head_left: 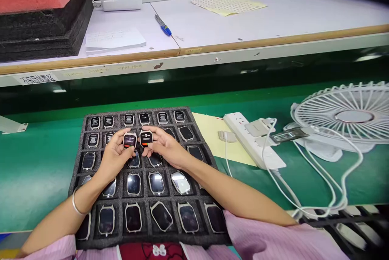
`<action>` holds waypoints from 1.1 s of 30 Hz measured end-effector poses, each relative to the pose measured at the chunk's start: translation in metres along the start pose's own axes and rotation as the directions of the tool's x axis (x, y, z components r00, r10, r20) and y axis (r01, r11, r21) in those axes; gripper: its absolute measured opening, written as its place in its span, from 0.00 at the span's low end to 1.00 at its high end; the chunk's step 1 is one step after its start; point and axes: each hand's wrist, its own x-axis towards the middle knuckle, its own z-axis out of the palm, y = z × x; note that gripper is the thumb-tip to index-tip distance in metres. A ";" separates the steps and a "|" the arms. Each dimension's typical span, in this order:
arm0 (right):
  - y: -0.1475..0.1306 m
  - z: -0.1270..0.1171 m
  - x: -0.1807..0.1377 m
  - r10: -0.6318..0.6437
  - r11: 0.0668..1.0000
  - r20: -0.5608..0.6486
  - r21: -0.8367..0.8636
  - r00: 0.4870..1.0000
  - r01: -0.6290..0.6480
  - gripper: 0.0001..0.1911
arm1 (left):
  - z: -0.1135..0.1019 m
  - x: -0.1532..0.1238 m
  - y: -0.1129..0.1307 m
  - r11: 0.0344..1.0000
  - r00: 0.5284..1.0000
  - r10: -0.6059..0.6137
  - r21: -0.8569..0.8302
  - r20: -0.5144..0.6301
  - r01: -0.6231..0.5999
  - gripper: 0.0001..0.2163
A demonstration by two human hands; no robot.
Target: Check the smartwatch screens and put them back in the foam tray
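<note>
My left hand (117, 152) grips a smartwatch without a strap (130, 140), its screen lit with text and a red and green strip. Close beside it, my right hand (164, 146) holds a second smartwatch (146, 138) with a similar lit screen, the thumb at its lower edge. Both are held above a black foam tray (142, 237) divided into compartments. Many watch bodies lie in it. Those in the back row, such as the watch (129, 120), show white text; front ones, such as the watch (133, 217), have dark screens. My hands and forearms hide some compartments.
To the right lie a white power strip (252, 140) with chargers and cables, a yellow sheet (212, 132) and a white fan (354, 116). The shelf (219, 29) behind carries a pen (163, 25), paper pad (115, 40) and stacked foam (45, 29).
</note>
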 end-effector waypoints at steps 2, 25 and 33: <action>0.001 -0.001 0.000 -0.012 1.000 0.013 -0.004 1.000 0.012 0.25 | 0.000 -0.001 0.000 1.000 1.000 -0.024 -0.014 0.013 0.024 0.24; -0.003 0.001 -0.002 0.006 0.999 0.019 -0.052 1.000 -0.005 0.19 | 0.002 -0.001 0.002 0.998 0.998 -0.068 0.019 0.010 0.068 0.18; -0.005 0.001 -0.003 0.042 0.999 -0.002 0.003 0.999 -0.042 0.16 | 0.002 -0.002 0.000 0.997 0.997 -0.080 0.009 -0.005 0.080 0.20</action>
